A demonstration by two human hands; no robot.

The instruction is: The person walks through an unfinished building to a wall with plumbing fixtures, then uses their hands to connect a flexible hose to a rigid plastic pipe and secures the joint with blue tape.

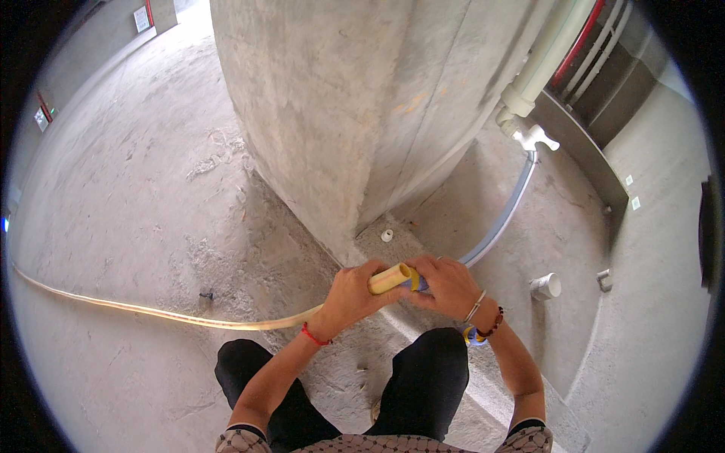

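Observation:
My left hand (354,294) grips a yellow hose (391,278) near its cut end, and the open mouth points up and to the right. From that hand the hose trails away to the left across the concrete floor. My right hand (447,286) is closed around a blue and yellow piece (419,280), mostly covered by the fingers, right beside the hose mouth. A grey-blue hose (501,218) runs from a white tap (532,139) down behind my right hand; its lower end is hidden. Whether the hoses are joined cannot be seen.
A concrete column (340,113) stands ahead. Beside it a thick pale pipe (546,62) comes down to the tap. White pipe stubs (546,286) rise from the recessed floor at right. Another blue and yellow item (474,335) shows below my right wrist, near a raised ledge (493,390).

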